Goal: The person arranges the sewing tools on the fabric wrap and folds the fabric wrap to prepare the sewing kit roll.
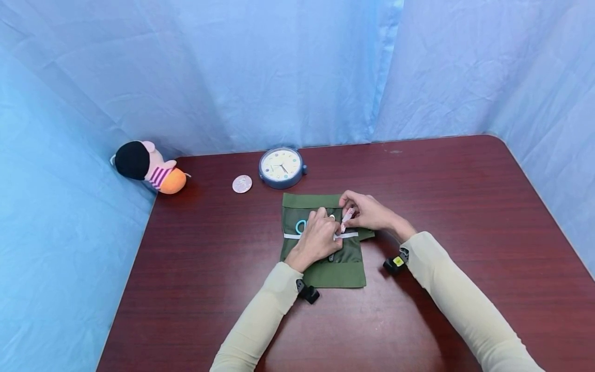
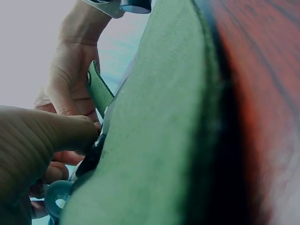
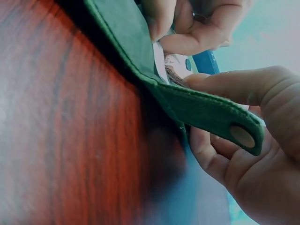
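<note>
A green fabric roll-up pouch lies unfolded on the table, with a white elastic band across its middle. My left hand reaches over the pouch and pinches the band, its fingertips close to my right hand. Between the thumb and fingers of my right hand is a slim white-and-pink piece, tilted, its lower end at the band; its kind cannot be told. A blue loop handle shows beside the left hand. In the right wrist view, the pouch's snap strap sticks out past the right hand's fingers.
A round blue alarm clock stands behind the pouch, with a pale round disc to its left. A plush doll sits at the table's back left corner. Blue curtains hang around the wooden table.
</note>
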A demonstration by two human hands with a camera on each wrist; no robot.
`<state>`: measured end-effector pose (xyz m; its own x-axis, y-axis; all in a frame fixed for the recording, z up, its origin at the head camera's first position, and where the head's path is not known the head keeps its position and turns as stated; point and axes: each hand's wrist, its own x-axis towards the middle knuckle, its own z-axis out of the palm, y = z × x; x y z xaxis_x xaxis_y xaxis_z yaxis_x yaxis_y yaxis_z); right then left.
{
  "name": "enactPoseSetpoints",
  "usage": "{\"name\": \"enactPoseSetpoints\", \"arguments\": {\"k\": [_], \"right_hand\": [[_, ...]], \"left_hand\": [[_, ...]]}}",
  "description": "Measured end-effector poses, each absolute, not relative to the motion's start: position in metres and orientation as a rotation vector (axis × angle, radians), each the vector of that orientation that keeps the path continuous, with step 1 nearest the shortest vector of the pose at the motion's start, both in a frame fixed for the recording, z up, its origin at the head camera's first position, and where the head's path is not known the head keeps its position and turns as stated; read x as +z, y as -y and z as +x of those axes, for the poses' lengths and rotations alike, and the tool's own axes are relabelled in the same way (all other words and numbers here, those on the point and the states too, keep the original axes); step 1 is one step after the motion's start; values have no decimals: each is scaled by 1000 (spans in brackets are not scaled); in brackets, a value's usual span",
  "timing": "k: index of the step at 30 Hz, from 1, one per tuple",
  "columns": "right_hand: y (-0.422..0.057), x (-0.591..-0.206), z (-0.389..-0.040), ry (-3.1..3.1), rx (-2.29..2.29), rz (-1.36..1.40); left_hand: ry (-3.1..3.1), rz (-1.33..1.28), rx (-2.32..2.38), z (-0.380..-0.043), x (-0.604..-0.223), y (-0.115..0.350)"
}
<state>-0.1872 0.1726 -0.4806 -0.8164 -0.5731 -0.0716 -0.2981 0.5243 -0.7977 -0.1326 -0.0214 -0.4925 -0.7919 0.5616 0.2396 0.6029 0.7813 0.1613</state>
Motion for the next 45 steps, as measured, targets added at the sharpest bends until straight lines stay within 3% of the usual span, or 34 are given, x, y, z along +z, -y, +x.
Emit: {"name": "enactPoseSetpoints", "arguments": {"k": [7,23,35,45], "right_hand": [[-170,-480,-186,-2509,-1114,-712],[-169,-472,-187,-2562,-700,-964],[-177,-473,-192,-2429,-1276,-612],[-173,-474,-188,-2335,-1242,-571]], "left_hand": [[2792,-930,-376,-135,-495,21],[2793,-936,-403,-134,-497,23],[2804,-960,-396,-135,-497,23],[2805,-941,-427,-136,-497,24]]}}
